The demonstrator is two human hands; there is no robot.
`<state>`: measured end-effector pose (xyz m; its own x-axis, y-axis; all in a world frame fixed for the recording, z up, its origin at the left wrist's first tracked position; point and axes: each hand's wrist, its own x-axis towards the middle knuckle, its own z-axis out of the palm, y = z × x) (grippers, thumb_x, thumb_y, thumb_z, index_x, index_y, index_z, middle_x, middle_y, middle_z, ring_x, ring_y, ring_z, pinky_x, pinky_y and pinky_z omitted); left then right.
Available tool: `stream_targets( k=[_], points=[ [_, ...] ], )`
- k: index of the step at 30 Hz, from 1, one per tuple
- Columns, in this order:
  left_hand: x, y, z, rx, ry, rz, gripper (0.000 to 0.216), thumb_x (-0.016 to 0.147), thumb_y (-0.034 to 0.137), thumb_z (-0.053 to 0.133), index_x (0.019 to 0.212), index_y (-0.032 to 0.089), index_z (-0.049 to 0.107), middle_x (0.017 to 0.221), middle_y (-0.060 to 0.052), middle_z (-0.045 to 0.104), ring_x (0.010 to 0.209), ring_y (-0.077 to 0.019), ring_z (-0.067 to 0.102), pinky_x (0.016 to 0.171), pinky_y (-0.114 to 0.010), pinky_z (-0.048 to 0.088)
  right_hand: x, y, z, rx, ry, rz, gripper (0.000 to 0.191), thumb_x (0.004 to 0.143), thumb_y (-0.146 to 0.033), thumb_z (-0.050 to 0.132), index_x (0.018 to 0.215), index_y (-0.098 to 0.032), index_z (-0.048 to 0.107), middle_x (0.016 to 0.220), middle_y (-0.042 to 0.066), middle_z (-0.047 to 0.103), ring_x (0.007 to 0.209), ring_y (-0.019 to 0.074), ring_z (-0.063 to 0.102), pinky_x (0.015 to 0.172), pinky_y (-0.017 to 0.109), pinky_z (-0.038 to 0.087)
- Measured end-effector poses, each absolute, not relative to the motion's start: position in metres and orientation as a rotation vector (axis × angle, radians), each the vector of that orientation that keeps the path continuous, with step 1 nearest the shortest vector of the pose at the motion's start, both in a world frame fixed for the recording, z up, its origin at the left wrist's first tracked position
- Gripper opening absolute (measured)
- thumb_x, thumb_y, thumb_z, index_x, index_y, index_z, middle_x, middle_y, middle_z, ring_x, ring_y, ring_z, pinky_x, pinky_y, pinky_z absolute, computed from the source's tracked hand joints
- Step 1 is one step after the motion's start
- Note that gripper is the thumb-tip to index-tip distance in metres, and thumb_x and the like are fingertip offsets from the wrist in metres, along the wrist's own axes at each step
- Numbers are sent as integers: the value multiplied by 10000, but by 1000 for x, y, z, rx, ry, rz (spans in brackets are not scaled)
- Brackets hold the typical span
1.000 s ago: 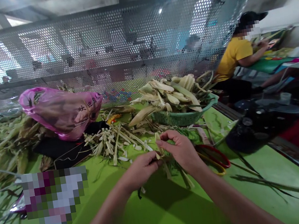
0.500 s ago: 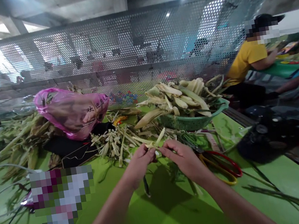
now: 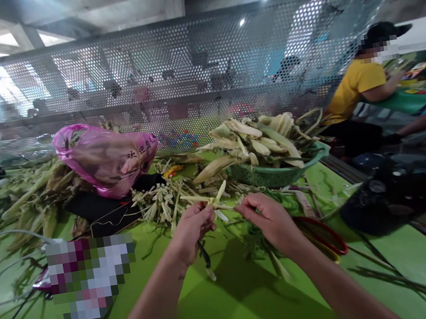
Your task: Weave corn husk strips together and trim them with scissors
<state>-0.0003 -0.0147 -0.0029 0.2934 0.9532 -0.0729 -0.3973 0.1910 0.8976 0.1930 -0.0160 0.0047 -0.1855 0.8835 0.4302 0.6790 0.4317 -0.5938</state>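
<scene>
- The left hand (image 3: 194, 228) is grasping the strips (image 3: 221, 191) between thumb and fingers, near the place where they are crossing.
- The right hand (image 3: 269, 220) is pinching the end of one strip, and this strip is stretching across the gap between the two hands.
- The strips are staying in the air above the table (image 3: 236, 307), in front of the person; one is pointing up and to the right, another is reaching out to the left.
- A dark stalk (image 3: 206, 262) is showing just below the left hand; whether the hand is touching it, I cannot tell.
- Green leaves (image 3: 253, 239) are lying under and beside the right hand.
- Scissors (image 3: 337, 238) with red and yellow handles are resting beside the right wrist, partly hidden by it.
- Behind the hands, cut pieces (image 3: 161, 202) are lying in a loose pile.
- Farther back, a green basket (image 3: 322, 150) is holding many pale husks (image 3: 266, 137).
- A pink bag (image 3: 110, 159) is standing on the left, and more husks are spreading beside it.
- Beyond the right edge of the table, a person (image 3: 362, 83) in yellow is sitting, turned away from this work.
</scene>
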Motion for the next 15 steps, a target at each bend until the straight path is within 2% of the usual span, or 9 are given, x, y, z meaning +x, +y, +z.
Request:
stream_targets(
  k=[5,8,10,12,15],
  points=[
    [-2,-12,-5,978,749,1126,236,776,354,651,779,163,513,680,41,473,594,-60,442,635,-198,391,193,-16,6,-1323,-1922,489,329,871,-460,523,666,-204,544,687,15,563,717,190,513,665,308,394],
    [-1,-13,-6,1139,789,1070,205,813,354,605,830,157,550,704,29,489,637,-71,437,651,-202,366,192,-16,5,-1263,-1786,829,296,851,-474,546,841,-199,652,850,43,649,840,214,576,759,331,439],
    [1,-15,-5,1251,789,971,202,835,356,572,872,158,570,705,24,501,648,-82,434,645,-212,351,190,-16,3,-1168,-1614,1080,314,838,-471,570,964,-198,664,933,53,671,894,215,600,792,333,457],
    [3,-18,-4,1350,762,898,211,850,351,546,920,156,584,730,10,528,684,-100,462,664,-226,359,188,-16,0,-1111,-1459,1177,304,801,-454,629,953,-193,671,892,42,681,849,200,615,783,323,470],
    [5,-19,-3,1433,748,874,244,851,349,539,974,146,597,798,-17,566,765,-133,514,745,-257,392,186,-17,-4,-1146,-1424,1068,246,753,-412,695,852,-187,686,806,18,680,790,184,612,775,316,470]
  ],
)
